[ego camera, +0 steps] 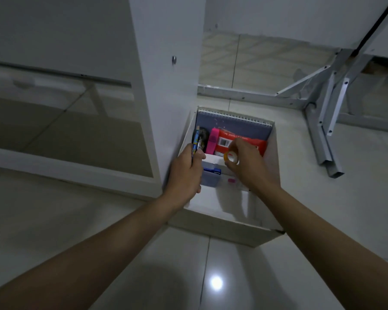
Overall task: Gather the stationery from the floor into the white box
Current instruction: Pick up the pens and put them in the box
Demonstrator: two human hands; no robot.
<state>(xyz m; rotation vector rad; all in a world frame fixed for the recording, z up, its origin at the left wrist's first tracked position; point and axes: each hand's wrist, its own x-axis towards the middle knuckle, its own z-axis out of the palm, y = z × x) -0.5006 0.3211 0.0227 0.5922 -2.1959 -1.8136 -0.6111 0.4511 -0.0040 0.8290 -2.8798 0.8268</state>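
Observation:
The white box [224, 222] stands on the floor against a white cabinet panel. Inside it lean a blue spiral notebook [233, 125], a red packet [242, 142] and a pink item [212, 140]; a blue-capped clear case [211, 175] lies at the bottom. My left hand [186, 173] is over the box's left side, shut on several pens [196, 144] that point upward. My right hand [249, 164] is over the box's middle, pinching a small roll of clear tape [231, 157].
The white cabinet panel [170, 74] rises right beside the box on the left. White metal table legs and braces [323, 121] stand on the tiled floor to the right. Glossy floor tiles [188, 276] lie in front of the box.

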